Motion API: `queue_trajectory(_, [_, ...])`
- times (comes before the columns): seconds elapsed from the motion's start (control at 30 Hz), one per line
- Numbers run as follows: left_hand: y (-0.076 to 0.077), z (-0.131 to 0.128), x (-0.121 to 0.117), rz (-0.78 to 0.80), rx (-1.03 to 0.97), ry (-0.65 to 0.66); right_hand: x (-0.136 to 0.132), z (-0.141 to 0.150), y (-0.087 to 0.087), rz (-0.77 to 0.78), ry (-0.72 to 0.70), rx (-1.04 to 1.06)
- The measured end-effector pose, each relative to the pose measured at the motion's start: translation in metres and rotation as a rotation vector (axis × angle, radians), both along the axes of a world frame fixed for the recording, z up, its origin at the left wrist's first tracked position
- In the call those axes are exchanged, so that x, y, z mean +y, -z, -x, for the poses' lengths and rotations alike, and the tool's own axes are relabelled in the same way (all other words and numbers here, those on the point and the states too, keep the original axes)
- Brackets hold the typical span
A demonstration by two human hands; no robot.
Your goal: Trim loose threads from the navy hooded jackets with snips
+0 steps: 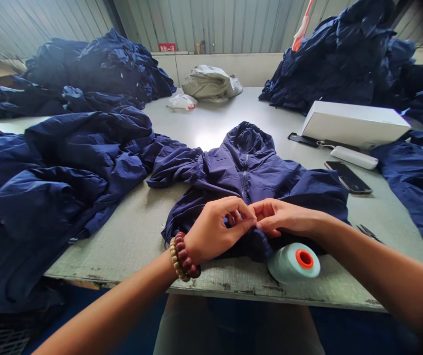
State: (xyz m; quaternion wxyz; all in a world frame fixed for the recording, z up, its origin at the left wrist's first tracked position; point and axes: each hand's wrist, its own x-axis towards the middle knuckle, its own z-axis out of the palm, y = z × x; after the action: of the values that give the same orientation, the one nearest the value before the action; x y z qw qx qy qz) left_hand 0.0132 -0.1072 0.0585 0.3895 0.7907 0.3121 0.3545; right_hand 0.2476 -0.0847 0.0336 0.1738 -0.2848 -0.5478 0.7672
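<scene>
A navy hooded jacket (218,172) with a front zipper lies spread on the table, its hood pointing away from me. My left hand (220,227), with bead bracelets (183,256) at the wrist, pinches the jacket's near edge between thumb and fingers. Fingertip to fingertip with it, my right hand (281,217) is closed on the same bit of fabric. Whether a needle or thread sits between the fingers is too small to tell. Just below my right wrist, a pale green thread cone (288,264) with an orange core lies on its side.
Navy garments are heaped at the left (66,172), the back left (96,69) and the back right (344,59). On the right are a white box (355,123), a white power bank (355,157), a phone (350,177) and thread snips (368,232). A grey bundle (211,83) sits at the back.
</scene>
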Motion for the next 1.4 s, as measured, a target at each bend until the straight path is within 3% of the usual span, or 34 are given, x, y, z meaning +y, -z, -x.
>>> queue_trajectory(0.37, [0.007,0.006,-0.01,0.109,0.0,-0.13,-0.003,0.003,0.001,-0.1,0.14,-0.001])
queue_trajectory(0.7, [0.011,0.002,-0.046,0.072,0.022,-0.254,-0.012,0.009,-0.008,-0.244,0.267,-0.1])
queue_trajectory(0.83, [0.015,-0.003,-0.051,0.045,0.04,-0.323,-0.01,0.004,-0.003,-0.224,0.263,-0.111])
queue_trajectory(1.0, [0.023,-0.001,-0.054,-0.01,0.017,-0.306,-0.007,-0.004,0.003,-0.168,0.208,-0.101])
queue_trajectory(1.4, [0.03,0.011,-0.064,-0.035,-0.008,-0.297,-0.006,0.005,-0.015,-0.217,0.13,-0.174])
